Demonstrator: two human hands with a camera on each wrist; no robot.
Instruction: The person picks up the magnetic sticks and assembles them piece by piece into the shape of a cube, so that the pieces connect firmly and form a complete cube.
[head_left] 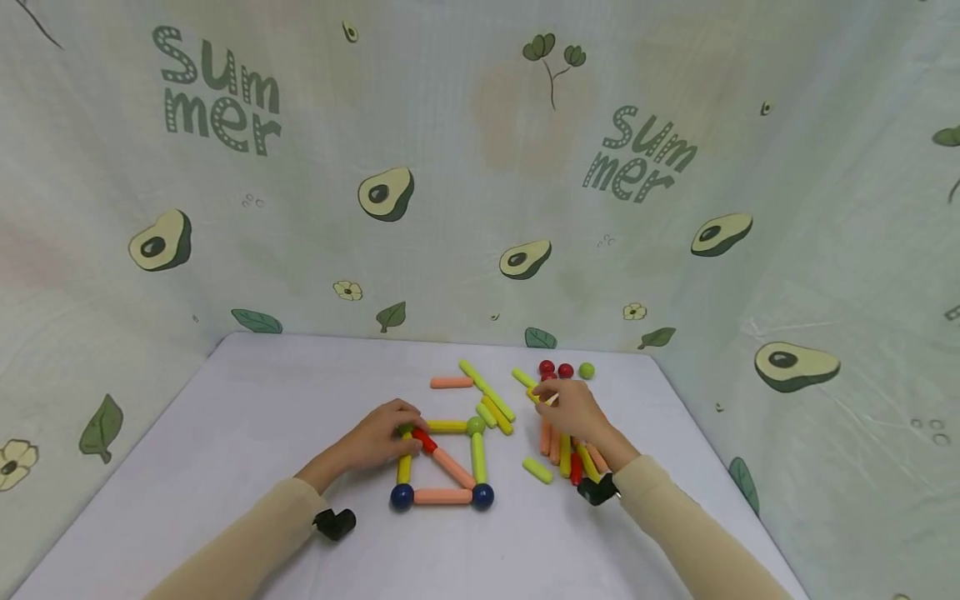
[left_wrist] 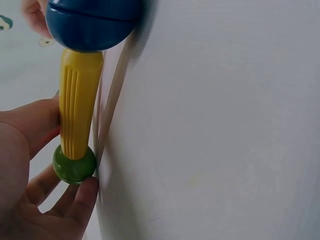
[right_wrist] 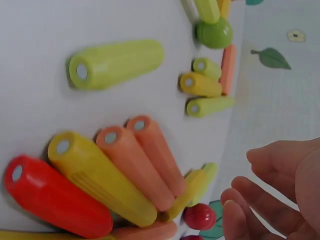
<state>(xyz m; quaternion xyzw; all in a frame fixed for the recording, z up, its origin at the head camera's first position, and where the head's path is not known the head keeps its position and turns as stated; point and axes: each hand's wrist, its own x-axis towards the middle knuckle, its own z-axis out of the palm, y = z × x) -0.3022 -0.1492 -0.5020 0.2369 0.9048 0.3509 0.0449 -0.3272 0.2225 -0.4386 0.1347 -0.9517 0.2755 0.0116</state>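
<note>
Green and glossy, the corner ball [left_wrist: 74, 171] is held by the left hand [head_left: 386, 433], whose curled fingertips show in the left wrist view; from the head view the hand covers most of it. Its yellow rod [left_wrist: 79, 105] runs toward the person, to a blue ball [head_left: 402, 497] that the left wrist view cuts off. A red rod [head_left: 424, 440], partly hidden, slants with a salmon rod [head_left: 453, 468] to a second blue ball [head_left: 483, 497]. The right hand [head_left: 576, 410] grasps nothing, fingers parted from thumb, near loose rods [right_wrist: 103, 181] whose silvery end discs only the right wrist view shows.
</note>
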